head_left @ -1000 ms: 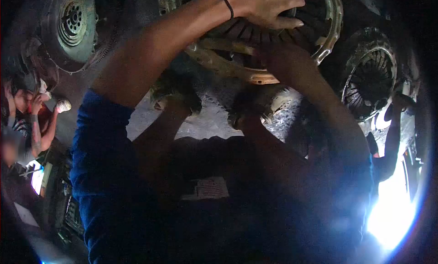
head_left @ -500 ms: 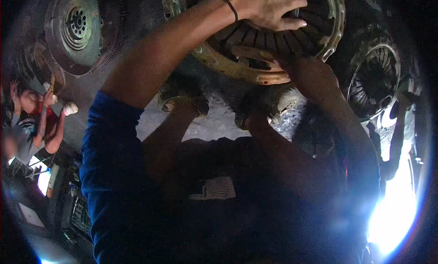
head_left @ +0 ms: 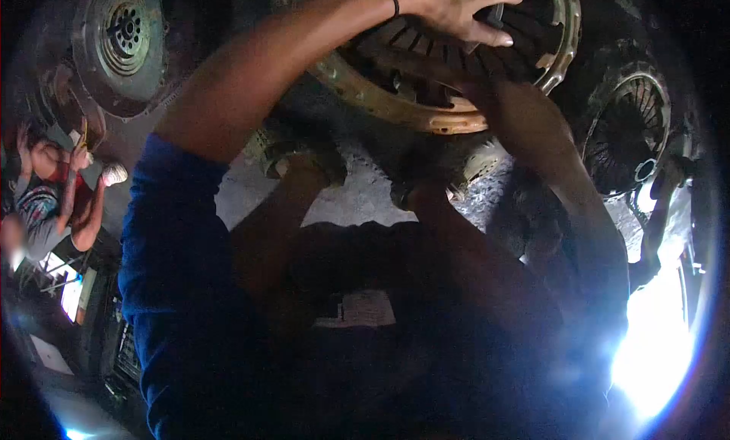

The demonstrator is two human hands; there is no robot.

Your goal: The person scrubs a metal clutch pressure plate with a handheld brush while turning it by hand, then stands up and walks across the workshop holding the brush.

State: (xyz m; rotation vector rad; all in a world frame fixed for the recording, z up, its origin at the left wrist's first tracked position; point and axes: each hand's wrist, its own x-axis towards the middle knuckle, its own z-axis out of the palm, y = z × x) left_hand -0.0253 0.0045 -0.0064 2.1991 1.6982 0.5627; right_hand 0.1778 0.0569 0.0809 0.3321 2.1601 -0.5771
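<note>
A large round clutch pressure plate [head_left: 449, 125] with a worn, brownish metal rim and dark radial fingers is at the top of the head view, partly cut off. My left hand [head_left: 460, 11], with a black band at the wrist, reaches over its middle. Thumb and fingers curve around a small dark metal piece [head_left: 494, 14] there, whose kind I cannot make out. My right hand [head_left: 517, 117] lies over the plate's near right side, its fingers pointing left inside the rim. Shadow and blur hide whether those fingers hold anything.
A flywheel-like disc [head_left: 125, 41] stands at upper left. Another clutch pressure plate [head_left: 627, 128] is at right, with a small ring [head_left: 645, 170] and another person's arm [head_left: 661, 204] beside it. A co-worker [head_left: 65, 185] sits at left. My feet [head_left: 304, 163] are below the plate.
The clutch plate and surroundings sit slightly higher in view. My right hand's fingers have moved up, further inside the rim. The small ring now shows by the right-hand plate.
</note>
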